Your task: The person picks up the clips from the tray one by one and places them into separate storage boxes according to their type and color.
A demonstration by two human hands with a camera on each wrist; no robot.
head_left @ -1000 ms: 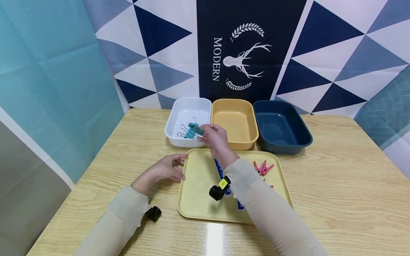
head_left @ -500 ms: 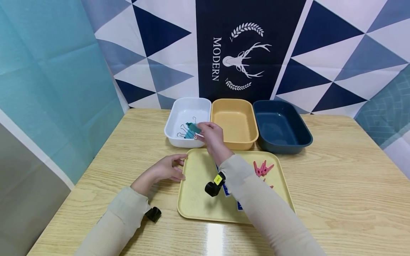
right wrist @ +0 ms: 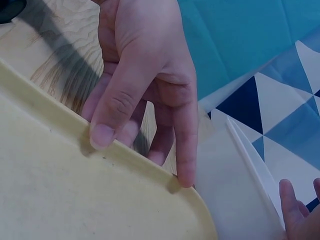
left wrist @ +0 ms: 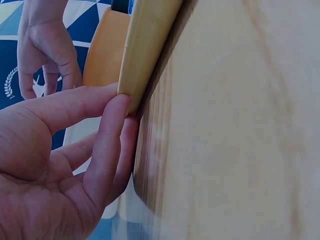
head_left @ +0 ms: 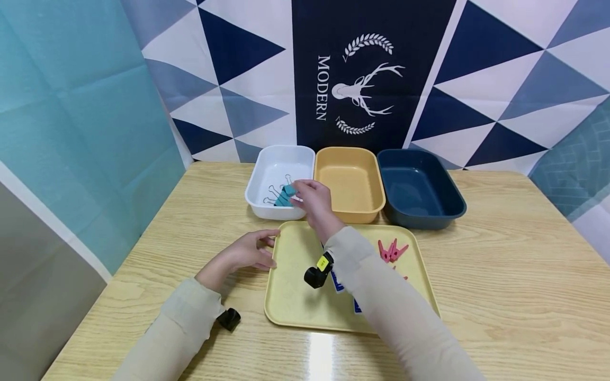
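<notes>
My right hand [head_left: 312,201] hangs over the front right of the white bin [head_left: 252,203], its thumb and fingers apart. Right at its fingertips in the head view is a teal binder clip [head_left: 289,189], above other teal binder clips [head_left: 282,199] with wire handles. The right wrist view shows no object between the right hand's fingertips [right wrist: 288,200]. At the left edge of the yellow tray [head_left: 290,296], my left hand [head_left: 250,248] holds the rim, thumb over it and other fingers along the outside and beneath [left wrist: 107,145].
A mustard bin [head_left: 350,185] and a dark blue bin [head_left: 419,185] stand right of the white one, behind the tray. On the tray lie pink clothespins [head_left: 392,252] and blue-and-white strips [head_left: 337,283], partly hidden by the right arm.
The teal clip held in the right hand has come down onto the others in the white bin, and the fingers have let it go. The left hand has stayed at the tray.
</notes>
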